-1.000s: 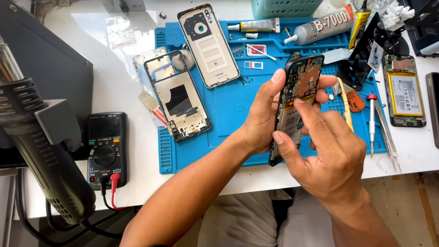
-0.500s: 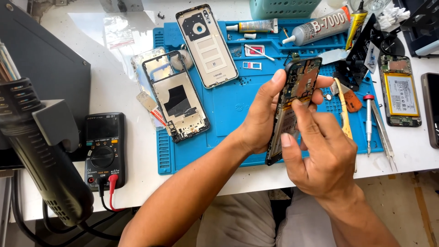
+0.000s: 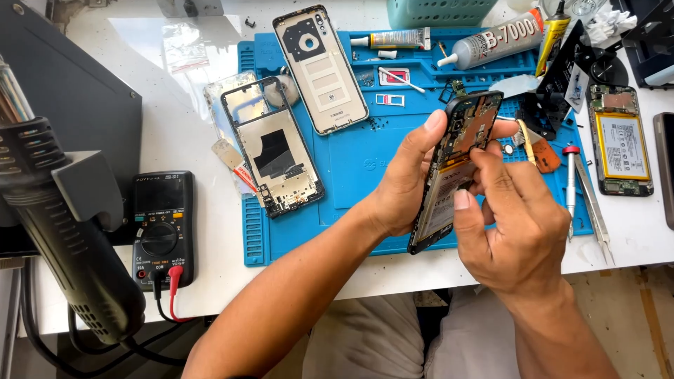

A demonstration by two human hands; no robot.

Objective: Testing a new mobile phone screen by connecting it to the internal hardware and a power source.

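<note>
An opened phone (image 3: 463, 133), back cover off with its board and battery exposed, is held upright on edge above the blue repair mat (image 3: 365, 168). My left hand (image 3: 407, 179) grips it from the left side, fingers wrapped over its top. My right hand (image 3: 516, 217) is pressed against the phone's exposed inside, thumb and forefinger touching the middle of it. On the mat's left lie a bare phone frame (image 3: 275, 149) and a detached pale back cover (image 3: 319, 67).
A hot-air gun (image 3: 60, 231) stands at the left by a multimeter (image 3: 163, 228) with red and black leads. Glue tubes (image 3: 491, 42), a screwdriver (image 3: 570, 186), tweezers (image 3: 595, 210) and another opened phone (image 3: 621, 140) lie at the right. A green basket (image 3: 435, 10) sits at the back.
The phone and both hands stay in nearly the same place. My right hand's fingers have shifted slightly up along the phone's inside.
</note>
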